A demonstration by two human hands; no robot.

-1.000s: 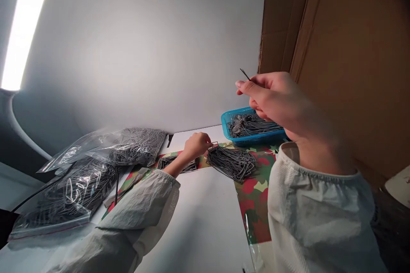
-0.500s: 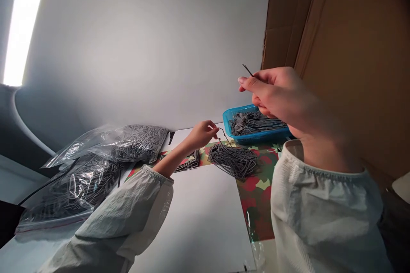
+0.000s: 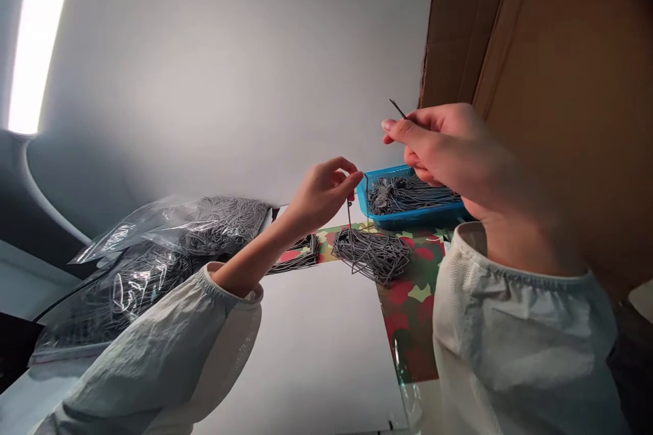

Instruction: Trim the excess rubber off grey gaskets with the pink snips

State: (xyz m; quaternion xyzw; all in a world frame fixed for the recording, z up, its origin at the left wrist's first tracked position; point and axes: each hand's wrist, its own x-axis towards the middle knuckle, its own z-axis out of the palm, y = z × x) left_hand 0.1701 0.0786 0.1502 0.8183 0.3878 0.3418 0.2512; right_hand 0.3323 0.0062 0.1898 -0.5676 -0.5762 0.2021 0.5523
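Note:
My left hand [image 3: 329, 194] pinches a thin bent grey wire piece [image 3: 367, 200], which hangs from the fingertips above a heap of similar bent wires [image 3: 375, 255]. Off to the right and higher, my right hand [image 3: 439, 143] is closed on a short dark wire tool [image 3: 396, 107]; only its narrow tip sticks out past the thumb, the rest being hidden in the fist. Behind the heap, a blue plastic tray [image 3: 408, 221] holds a bundle of long grey wires [image 3: 408, 194]. Partly behind my left forearm lies a smaller row of bent wires [image 3: 300, 258].
Clear plastic bags [image 3: 153, 272] full of grey wire pieces lie at the left. A white board [image 3: 316, 346] covers the front of the table over a red and green patterned cloth [image 3: 413, 340]. Cardboard [image 3: 551, 68] stands at the right, a lit lamp [image 3: 38, 41] at the left.
My left hand has risen from the heap, lifting the bent wire up and slightly right, so it hangs freer. My right hand stays nearly still with its piece.

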